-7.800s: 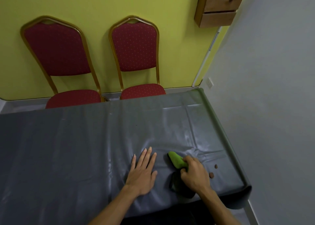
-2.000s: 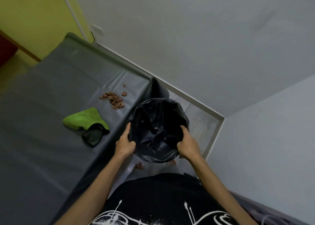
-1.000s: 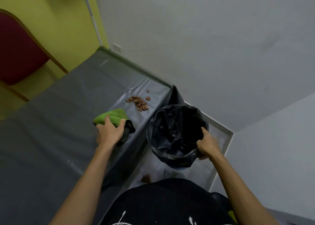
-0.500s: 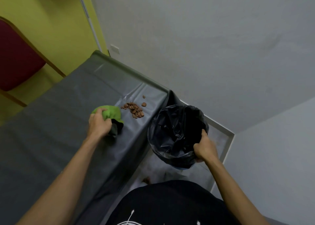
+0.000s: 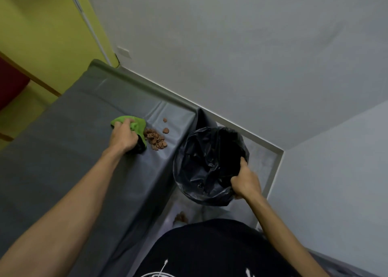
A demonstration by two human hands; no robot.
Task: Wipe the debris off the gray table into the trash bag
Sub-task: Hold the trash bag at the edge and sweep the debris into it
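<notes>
A small heap of brown debris (image 5: 156, 141) lies near the gray table's (image 5: 69, 150) corner, with two loose crumbs (image 5: 165, 130) a little beyond it. My left hand (image 5: 123, 137) grips a green cloth (image 5: 137, 124) bunched up on the table, its edge touching the heap. Just off the table's edge hangs an open black trash bag (image 5: 207, 163). My right hand (image 5: 245, 182) holds its rim on the near right side, thumb inside the opening.
White walls close in at the right and behind the table. A yellow wall and part of a red chair (image 5: 10, 83) are at the far left. A few brown bits (image 5: 181, 217) lie on the floor below the bag.
My left hand took the green cloth and slid it along the table until it met the debris heap. My right hand kept hold of the bag's rim.
</notes>
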